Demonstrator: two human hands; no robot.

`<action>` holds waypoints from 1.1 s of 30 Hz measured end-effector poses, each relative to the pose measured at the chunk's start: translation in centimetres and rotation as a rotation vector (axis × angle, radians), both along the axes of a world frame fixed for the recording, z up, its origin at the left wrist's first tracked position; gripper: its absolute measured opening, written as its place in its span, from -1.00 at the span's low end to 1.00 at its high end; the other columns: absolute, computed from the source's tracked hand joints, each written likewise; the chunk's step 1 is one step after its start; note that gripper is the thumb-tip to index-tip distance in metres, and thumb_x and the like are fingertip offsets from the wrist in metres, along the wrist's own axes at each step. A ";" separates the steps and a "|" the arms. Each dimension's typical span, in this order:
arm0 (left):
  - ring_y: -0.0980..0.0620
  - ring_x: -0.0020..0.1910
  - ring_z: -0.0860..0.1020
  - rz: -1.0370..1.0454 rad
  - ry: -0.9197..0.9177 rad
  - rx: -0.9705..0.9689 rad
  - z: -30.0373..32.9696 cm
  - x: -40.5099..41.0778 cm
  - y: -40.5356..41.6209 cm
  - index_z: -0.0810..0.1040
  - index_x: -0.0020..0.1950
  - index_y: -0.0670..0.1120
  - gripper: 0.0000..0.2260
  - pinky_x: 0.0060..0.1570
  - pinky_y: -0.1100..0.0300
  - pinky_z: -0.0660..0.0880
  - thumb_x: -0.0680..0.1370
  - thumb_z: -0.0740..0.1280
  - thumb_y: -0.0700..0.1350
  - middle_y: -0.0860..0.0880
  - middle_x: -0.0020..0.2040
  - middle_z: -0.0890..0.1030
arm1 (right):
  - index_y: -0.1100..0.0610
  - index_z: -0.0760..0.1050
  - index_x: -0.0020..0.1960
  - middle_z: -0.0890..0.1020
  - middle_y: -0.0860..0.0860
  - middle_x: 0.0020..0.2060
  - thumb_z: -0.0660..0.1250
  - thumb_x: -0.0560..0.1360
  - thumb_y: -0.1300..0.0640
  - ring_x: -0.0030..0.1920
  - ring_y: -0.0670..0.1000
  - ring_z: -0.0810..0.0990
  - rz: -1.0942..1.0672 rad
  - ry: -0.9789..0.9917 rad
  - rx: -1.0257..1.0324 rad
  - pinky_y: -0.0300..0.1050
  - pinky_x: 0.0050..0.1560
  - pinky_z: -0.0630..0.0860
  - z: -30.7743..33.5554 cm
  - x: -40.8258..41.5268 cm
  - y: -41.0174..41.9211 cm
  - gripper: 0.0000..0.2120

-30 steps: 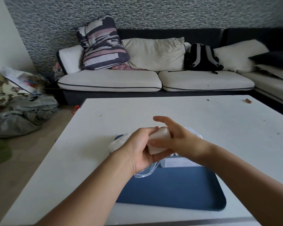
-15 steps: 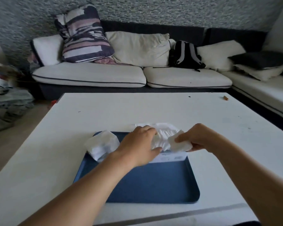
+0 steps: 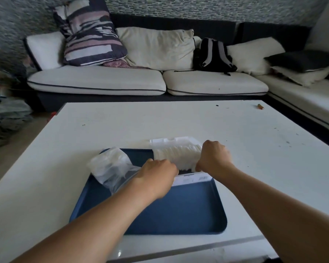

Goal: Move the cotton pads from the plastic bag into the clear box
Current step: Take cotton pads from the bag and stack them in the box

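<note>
A clear box (image 3: 171, 142) stands at the far right of a blue tray (image 3: 179, 211). It holds a row of white cotton pads (image 3: 177, 154) standing on edge. My right hand (image 3: 214, 156) has its fingers curled round the right end of the row. My left hand (image 3: 156, 175) grips the near left end of the same row, with its fingertips hidden. A crumpled clear plastic bag (image 3: 110, 166) with white pads inside lies on the tray's far left corner, apart from both hands.
The tray sits on a white table (image 3: 141, 122). A small brown object (image 3: 260, 106) lies near the table's far right corner. Behind is a sofa with cushions and a black backpack (image 3: 213, 56). Clothes are piled on the floor at left.
My right hand has carried a stack of pads down into the box at the row's right end. My left hand slid to the row's near left end. The bag lies released on the tray.
</note>
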State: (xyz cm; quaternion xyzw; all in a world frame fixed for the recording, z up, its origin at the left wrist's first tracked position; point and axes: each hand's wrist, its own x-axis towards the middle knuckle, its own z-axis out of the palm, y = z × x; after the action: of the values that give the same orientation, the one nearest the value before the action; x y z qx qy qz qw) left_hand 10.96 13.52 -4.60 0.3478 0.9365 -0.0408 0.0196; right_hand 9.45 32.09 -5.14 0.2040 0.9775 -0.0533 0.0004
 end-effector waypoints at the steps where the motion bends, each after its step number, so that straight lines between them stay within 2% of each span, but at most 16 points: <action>1: 0.02 -0.44 0.27 -0.005 0.010 0.000 -0.1 -0.1 0.0 0.26 -0.32 -0.02 -0.67 -0.16 0.11 0.26 0.53 0.26 -0.35 0.02 -0.37 0.32 | 0.14 0.42 -0.23 0.54 0.02 -0.32 0.51 0.31 0.21 -0.38 0.01 0.46 0.004 0.002 0.030 -0.23 -0.46 0.29 -0.2 -0.1 -0.1 -0.76; 3: 0.04 -0.45 0.25 -0.024 0.018 -0.003 -0.4 -0.2 0.0 0.22 -0.34 -0.01 -0.62 -0.14 0.11 0.28 0.55 0.28 -0.32 0.02 -0.37 0.33 | 0.15 0.43 0.01 0.62 0.04 -0.14 0.56 0.30 0.04 -0.21 0.09 0.54 -0.006 -0.002 0.028 -0.15 -0.30 0.42 -0.8 -0.3 0.2 -0.58; 6: 0.00 -0.42 0.29 -0.028 0.021 0.027 -0.9 -0.5 0.1 0.23 -0.33 0.00 -0.62 -0.14 0.10 0.30 0.55 0.29 -0.32 0.03 -0.36 0.33 | 0.18 0.17 0.40 0.44 0.13 0.22 0.60 0.20 -0.26 0.27 0.20 0.42 -0.075 -0.071 -0.173 0.05 0.16 0.49 -1.6 -0.6 1.0 0.02; 7: -0.01 -0.40 0.31 -0.035 0.028 0.036 -0.9 -0.5 0.0 0.23 -0.33 0.00 -0.63 -0.15 0.10 0.29 0.55 0.29 -0.33 0.03 -0.36 0.33 | 0.18 0.08 0.47 0.37 0.16 0.27 0.59 0.22 -0.24 0.34 0.22 0.33 -0.096 -0.095 -0.224 0.07 0.24 0.44 -1.8 -0.6 1.3 0.08; 11: -0.09 -0.30 0.44 -0.029 -0.001 0.038 -1.3 -0.6 0.1 0.22 -0.35 -0.02 -0.63 -0.19 0.12 0.29 0.50 0.25 -0.40 0.02 -0.36 0.34 | 0.16 -0.04 0.57 0.27 0.20 0.42 0.47 0.42 0.05 0.42 0.23 0.24 -0.209 -0.157 -0.446 0.09 0.37 0.35 -2.1 -0.6 1.5 -0.07; 13: -0.14 -0.24 0.51 -0.034 -0.023 0.040 -1.3 -0.5 -0.1 0.28 -0.32 -0.03 -0.68 -0.22 0.11 0.30 0.51 0.25 -0.38 0.00 -0.33 0.39 | 0.14 -0.12 0.61 0.22 0.20 0.48 0.50 0.42 0.02 0.47 0.24 0.20 -0.211 -0.202 -0.484 0.12 0.41 0.32 -1.7 -0.8 1.3 0.02; 15: -0.13 -0.20 0.55 -0.058 -0.062 0.156 -0.4 -0.4 -0.5 0.46 -0.19 -0.05 -0.85 -0.24 0.09 0.39 0.58 0.29 -0.18 -0.02 -0.22 0.55 | 0.14 -0.12 0.62 0.22 0.22 0.49 0.57 0.36 -0.12 0.48 0.25 0.20 -0.160 -0.211 -0.381 0.14 0.42 0.30 0.3 -0.5 0.8 0.14; 17: -0.04 -0.14 0.61 -0.041 -0.083 0.400 1.1 -0.6 -1.6 0.60 -0.03 0.01 -0.88 -0.15 0.09 0.53 0.57 0.32 0.02 0.05 -0.11 0.66 | 0.13 0.21 0.55 0.39 0.20 0.41 0.58 0.34 -0.15 0.39 0.20 0.38 -0.010 -0.032 -0.302 0.09 0.35 0.41 3.8 0.1 -0.6 -0.06; 19: 0.06 -0.17 0.63 0.049 -0.053 0.668 2.8 -1.4 -3.7 0.65 -0.08 0.03 -0.84 -0.12 0.10 0.59 0.50 0.30 0.03 0.11 -0.16 0.68 | 0.12 0.63 0.17 0.70 0.08 0.09 0.52 0.42 0.04 0.08 0.06 0.65 0.254 0.153 -0.441 -0.02 0.16 0.60 6.8 1.3 -3.3 -0.65; 20: 0.07 -0.20 0.63 0.118 -0.029 0.779 3.4 -2.0 -5.2 0.65 -0.14 0.01 -0.83 -0.13 0.09 0.59 0.48 0.28 0.01 0.11 -0.21 0.68 | 0.15 0.70 -0.01 0.75 0.04 -0.09 0.46 0.46 0.14 -0.07 0.02 0.71 0.385 0.087 -0.559 -0.05 0.07 0.66 7.9 2.4 -4.9 -0.86; 21: 0.06 -0.22 0.64 0.214 0.002 0.860 3.8 -2.7 -7.0 0.65 -0.17 -0.01 -0.83 -0.13 0.08 0.59 0.46 0.28 -0.02 0.10 -0.24 0.68 | 0.19 0.72 -0.07 0.76 0.04 -0.18 0.39 0.48 0.22 -0.13 0.02 0.74 0.522 -0.057 -0.658 -0.06 0.04 0.68 8.5 3.6 -7.1 -0.87; 23: 0.00 -0.08 0.66 0.404 0.044 0.917 3.6 -4.0 -10.8 0.67 -0.07 -0.02 -0.81 0.01 0.06 0.58 0.45 0.28 -0.03 0.06 -0.11 0.71 | 0.20 0.71 0.05 0.76 0.08 -0.08 0.28 0.52 0.29 -0.04 0.04 0.73 0.722 -0.338 -0.636 -0.12 0.07 0.66 7.4 5.3 -10.8 -0.76; 25: -0.07 0.21 0.58 0.608 -0.036 0.799 2.7 -4.4 -13.9 0.58 0.24 -0.08 -0.68 0.21 0.09 0.48 0.51 0.30 -0.03 -0.01 0.21 0.63 | 0.10 0.65 0.23 0.70 0.07 0.11 0.21 0.52 0.31 0.09 0.07 0.67 0.840 -0.310 -0.372 -0.12 0.09 0.60 4.5 5.2 -12.9 -0.62; 26: -0.10 0.25 0.53 0.688 -0.126 0.730 1.8 -4.6 -15.0 0.52 0.31 -0.11 -0.64 0.19 0.10 0.44 0.55 0.30 -0.02 -0.03 0.25 0.58 | 0.06 0.61 0.27 0.66 0.07 0.15 0.20 0.52 0.32 0.10 0.09 0.64 0.868 -0.248 -0.247 -0.12 0.07 0.57 3.3 4.8 -13.5 -0.59; 30: -0.01 -0.16 0.45 0.749 -0.409 0.738 -1.4 -5.1 -17.2 0.46 -0.07 -0.11 -0.61 -0.14 0.10 0.35 0.45 0.26 0.22 0.03 -0.14 0.49 | 0.03 0.51 0.14 0.59 -0.08 -0.07 0.20 0.57 0.35 -0.12 -0.05 0.55 0.887 -0.167 -0.223 -0.14 -0.06 0.41 0.6 2.3 -13.8 -0.71; 33: -0.04 -0.15 0.54 0.732 -0.441 0.854 -2.4 -5.6 -18.0 0.58 -0.11 -0.14 -0.71 -0.08 0.11 0.44 0.56 0.25 0.07 -0.02 -0.15 0.62 | 0.15 0.52 0.33 0.65 0.15 0.15 0.17 0.58 0.37 -0.03 0.13 0.62 0.868 -0.089 -0.314 -0.02 -0.01 0.53 -0.2 0.4 -14.4 -0.62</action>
State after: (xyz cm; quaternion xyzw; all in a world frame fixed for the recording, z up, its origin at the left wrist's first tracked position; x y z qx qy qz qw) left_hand 5.32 -4.50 -7.00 -0.0197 0.9029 0.4210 0.0846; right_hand 9.82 17.69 -5.39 -0.2245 0.9516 -0.1868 0.0953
